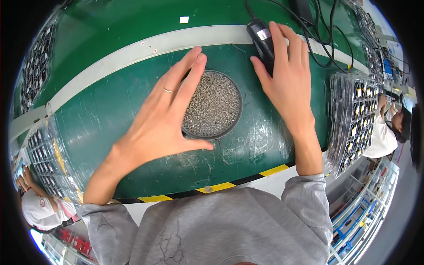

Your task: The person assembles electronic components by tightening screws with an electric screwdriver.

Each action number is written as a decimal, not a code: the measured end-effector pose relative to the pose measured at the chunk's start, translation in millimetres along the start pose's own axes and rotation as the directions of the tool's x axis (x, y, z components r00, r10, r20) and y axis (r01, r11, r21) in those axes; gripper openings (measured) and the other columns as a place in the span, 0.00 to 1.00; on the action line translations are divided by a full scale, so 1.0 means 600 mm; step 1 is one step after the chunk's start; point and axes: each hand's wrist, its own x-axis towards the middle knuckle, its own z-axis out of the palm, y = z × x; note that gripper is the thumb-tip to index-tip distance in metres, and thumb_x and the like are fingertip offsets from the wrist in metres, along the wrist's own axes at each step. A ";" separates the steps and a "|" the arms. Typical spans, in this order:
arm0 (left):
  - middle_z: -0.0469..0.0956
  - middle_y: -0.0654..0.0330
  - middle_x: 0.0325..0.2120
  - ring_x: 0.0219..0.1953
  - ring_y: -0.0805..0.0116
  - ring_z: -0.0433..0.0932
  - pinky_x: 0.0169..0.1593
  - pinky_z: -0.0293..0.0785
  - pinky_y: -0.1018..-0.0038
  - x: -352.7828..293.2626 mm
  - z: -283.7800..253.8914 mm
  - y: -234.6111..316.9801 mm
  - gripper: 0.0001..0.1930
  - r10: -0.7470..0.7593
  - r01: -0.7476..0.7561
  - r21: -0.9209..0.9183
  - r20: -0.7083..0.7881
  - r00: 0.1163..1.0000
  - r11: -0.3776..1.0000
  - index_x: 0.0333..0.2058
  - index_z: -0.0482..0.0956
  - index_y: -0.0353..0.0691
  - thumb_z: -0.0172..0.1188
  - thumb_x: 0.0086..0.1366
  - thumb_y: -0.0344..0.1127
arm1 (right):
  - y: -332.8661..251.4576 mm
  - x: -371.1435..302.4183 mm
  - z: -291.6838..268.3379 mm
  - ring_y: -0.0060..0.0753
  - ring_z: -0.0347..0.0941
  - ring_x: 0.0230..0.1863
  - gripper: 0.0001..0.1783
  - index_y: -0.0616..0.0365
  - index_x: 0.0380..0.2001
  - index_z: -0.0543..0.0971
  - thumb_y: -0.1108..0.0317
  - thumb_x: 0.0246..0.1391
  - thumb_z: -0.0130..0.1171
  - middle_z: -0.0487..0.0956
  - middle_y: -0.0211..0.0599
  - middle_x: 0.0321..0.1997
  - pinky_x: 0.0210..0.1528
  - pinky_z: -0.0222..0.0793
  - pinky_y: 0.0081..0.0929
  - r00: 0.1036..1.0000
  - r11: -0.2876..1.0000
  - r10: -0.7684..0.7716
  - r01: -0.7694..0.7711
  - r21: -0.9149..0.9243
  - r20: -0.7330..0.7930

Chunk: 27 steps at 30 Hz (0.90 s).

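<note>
"How many near you?"
"One grey dish (241,105) on the green table (101,145), its metal bits (214,97) too many to count; my left hand (155,115) spreads, released, around its left side"
"Farther?"
"One black tool (265,44); my right hand (289,86) spans it, gripping or not I can't tell"

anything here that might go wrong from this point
- The left hand spans the left side of the open dish; a knock might spill the small metal pieces.
- The black tool lies between the right hand's thumb and fingers, but how firmly it's held is unclear; it could slip.
- The clear tray stack stands beside the right forearm, so a sideways swing could bump it.
</note>
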 end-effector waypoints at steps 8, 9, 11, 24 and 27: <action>0.66 0.48 0.68 0.69 0.45 0.66 0.77 0.55 0.47 -0.006 -0.010 -0.031 0.65 0.127 -0.129 0.065 0.040 0.991 0.990 0.75 0.53 0.38 0.83 0.41 0.48 | -0.044 -0.018 0.008 0.60 0.57 0.78 0.64 0.63 0.72 0.64 0.40 0.37 0.80 0.64 0.54 0.76 0.78 0.51 0.60 0.848 0.706 -0.478 0.217 0.675 0.228; 0.68 0.47 0.67 0.69 0.47 0.68 0.78 0.55 0.47 -0.003 -0.010 -0.034 0.64 0.173 -0.174 0.069 0.014 0.985 0.982 0.75 0.54 0.36 0.82 0.42 0.49 | -0.044 -0.014 0.011 0.60 0.57 0.78 0.64 0.63 0.72 0.64 0.40 0.37 0.80 0.64 0.54 0.76 0.78 0.51 0.60 0.846 0.704 -0.481 0.217 0.676 0.229; 0.69 0.47 0.66 0.67 0.46 0.69 0.77 0.57 0.49 -0.001 -0.011 -0.035 0.64 0.178 -0.178 0.075 0.002 0.984 0.981 0.74 0.54 0.35 0.82 0.42 0.49 | -0.041 -0.011 0.012 0.60 0.58 0.78 0.67 0.63 0.72 0.64 0.39 0.32 0.82 0.65 0.54 0.75 0.78 0.49 0.64 0.846 0.690 -0.482 0.205 0.694 0.229; 0.72 0.50 0.67 0.69 0.45 0.70 0.69 0.71 0.54 -0.014 -0.010 -0.020 0.74 -0.011 0.018 -0.146 0.043 0.999 0.989 0.77 0.46 0.38 0.88 0.37 0.49 | -0.019 -0.004 0.003 0.61 0.73 0.64 0.54 0.58 0.52 0.74 0.44 0.21 0.88 0.74 0.57 0.68 0.67 0.67 0.55 0.886 0.612 -0.449 0.208 0.763 0.119; 0.73 0.49 0.66 0.67 0.44 0.72 0.68 0.72 0.55 -0.003 -0.021 -0.027 0.75 0.016 -0.009 -0.213 0.027 1.000 0.977 0.77 0.46 0.39 0.88 0.35 0.47 | -0.017 -0.012 -0.002 0.62 0.71 0.67 0.55 0.52 0.46 0.69 0.41 0.15 0.90 0.75 0.62 0.66 0.68 0.63 0.57 0.900 0.606 -0.405 0.131 0.784 0.162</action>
